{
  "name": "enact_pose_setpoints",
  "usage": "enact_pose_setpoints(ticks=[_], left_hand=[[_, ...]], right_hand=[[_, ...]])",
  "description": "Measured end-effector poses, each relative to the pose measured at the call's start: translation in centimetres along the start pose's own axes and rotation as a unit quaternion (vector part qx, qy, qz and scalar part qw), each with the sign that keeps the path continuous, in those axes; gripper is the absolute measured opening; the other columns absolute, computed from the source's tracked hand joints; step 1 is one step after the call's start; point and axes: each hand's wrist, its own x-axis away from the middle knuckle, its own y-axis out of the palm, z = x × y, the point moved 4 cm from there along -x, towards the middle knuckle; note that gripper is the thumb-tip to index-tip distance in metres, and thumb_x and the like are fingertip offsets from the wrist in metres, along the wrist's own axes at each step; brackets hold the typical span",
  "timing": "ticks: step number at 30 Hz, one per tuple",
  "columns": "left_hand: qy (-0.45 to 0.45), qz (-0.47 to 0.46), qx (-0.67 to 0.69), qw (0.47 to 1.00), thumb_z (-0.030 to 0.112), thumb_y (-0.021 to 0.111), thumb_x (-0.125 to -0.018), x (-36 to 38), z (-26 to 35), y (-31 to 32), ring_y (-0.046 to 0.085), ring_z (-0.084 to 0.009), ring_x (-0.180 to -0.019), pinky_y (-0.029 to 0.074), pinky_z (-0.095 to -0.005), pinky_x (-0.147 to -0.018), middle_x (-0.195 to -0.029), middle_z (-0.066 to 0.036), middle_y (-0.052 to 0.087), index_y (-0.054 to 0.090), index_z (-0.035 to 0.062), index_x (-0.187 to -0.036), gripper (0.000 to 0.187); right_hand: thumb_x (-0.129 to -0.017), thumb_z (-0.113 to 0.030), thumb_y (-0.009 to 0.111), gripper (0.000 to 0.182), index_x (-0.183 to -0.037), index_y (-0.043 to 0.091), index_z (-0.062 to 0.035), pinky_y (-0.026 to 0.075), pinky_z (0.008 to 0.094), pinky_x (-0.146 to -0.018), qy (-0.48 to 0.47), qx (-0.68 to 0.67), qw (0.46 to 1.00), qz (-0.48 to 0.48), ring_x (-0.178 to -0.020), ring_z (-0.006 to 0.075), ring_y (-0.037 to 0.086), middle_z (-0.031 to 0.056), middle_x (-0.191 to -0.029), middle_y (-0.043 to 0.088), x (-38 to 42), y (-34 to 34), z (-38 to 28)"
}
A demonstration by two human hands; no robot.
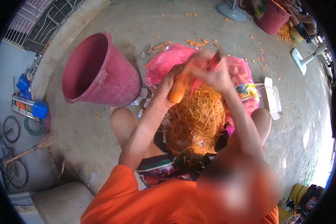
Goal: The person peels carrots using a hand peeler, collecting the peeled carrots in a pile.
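My left hand [168, 83] is closed around a peeled orange carrot [178, 89], its blunt end pointing toward me. My right hand [216, 76], smeared by motion, grips a red-handled tool [214, 62] that looks like a peeler, held at the carrot's far end. Its blade is too blurred to make out. Below both hands, a large heap of carrot peelings [198, 121] rises between my legs. Behind the hands lies a pink mesh sack [162, 64]. To the right is a pink bag [246, 69] with pale orange carrots showing through.
A big maroon bucket [125, 80] stands at my left. Carrot bits [198, 42] and several slices dot the concrete floor. An open white box [269, 98] sits at right, near a grey stand base [300, 61]. Farther off are another red bucket [271, 18] and a broom [33, 146].
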Motion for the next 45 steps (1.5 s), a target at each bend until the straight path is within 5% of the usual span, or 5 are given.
enact_pose_setpoints(ticks=[23, 27, 33, 37, 45], left_hand=[[0.016, 0.047, -0.076, 0.996, 0.034, 0.057, -0.103, 0.4, 0.2, -1.0, 0.066, -0.0122, -0.077, 0.057, -0.0284, -0.064, -0.097, -0.003, 0.068, 0.063, 0.0055, -0.12, 0.034], [0.035, 0.012, -0.069, 0.997, 0.036, 0.059, -0.102, 0.3, 0.5, 0.1, 0.066, -0.0124, -0.074, 0.057, -0.0286, -0.061, -0.093, -0.003, 0.067, 0.063, 0.0073, -0.119, 0.033], [0.047, 0.092, -0.035, 0.994, 0.049, 0.054, -0.102, 0.1, 0.0, -1.7, 0.062, -0.0127, -0.075, 0.053, -0.0277, -0.06, -0.087, -0.003, 0.063, 0.064, 0.0105, -0.118, 0.043], [0.056, 0.183, -0.285, 0.939, 0.057, 0.053, -0.102, -0.1, -2.0, -4.6, 0.056, -0.0116, -0.07, 0.044, -0.0246, -0.06, -0.082, 0.0, 0.061, 0.068, 0.0093, -0.108, 0.05], [0.276, 0.153, -0.622, 0.717, 0.043, 0.062, -0.101, 2.5, 2.2, -0.4, 0.054, -0.0172, -0.067, 0.046, -0.0336, -0.066, -0.075, -0.008, 0.062, 0.066, -0.0003, -0.102, 0.044]], right_hand=[[-0.08, -0.008, 0.084, 0.019, -0.091, 0.071, -0.0004, 0.053, 0.0262, -0.077, 0.133, -0.005, 0.982, 0.133, -0.085, 0.01, 0.067, 0.0056, -0.087, 0.074, 0.1, -3.4, 4.6], [-0.079, -0.005, 0.084, 0.02, -0.094, 0.071, -0.0001, 0.053, 0.0267, -0.077, -0.082, 0.042, 0.996, -0.022, -0.086, 0.0107, 0.068, 0.0061, -0.091, 0.075, 0.7, 1.2, -2.0], [-0.085, -0.019, 0.08, 0.026, -0.093, 0.067, 0.0014, 0.053, 0.0346, -0.065, 0.141, 0.191, 0.963, 0.126, -0.071, 0.0189, 0.07, 0.0134, -0.077, 0.071, 0.9, -5.6, 7.5], [-0.084, -0.024, 0.077, 0.028, -0.09, 0.064, 0.0008, 0.051, 0.0491, -0.067, 0.125, 0.246, 0.946, -0.172, -0.077, 0.0431, 0.065, 0.0239, -0.079, 0.066, 3.3, -2.3, 7.2], [-0.085, -0.021, 0.074, 0.021, -0.096, 0.068, -0.0044, 0.054, 0.0496, -0.071, 0.085, 0.232, 0.958, -0.148, -0.082, 0.043, 0.066, 0.0222, -0.081, 0.067, 3.3, 1.2, 4.0]])
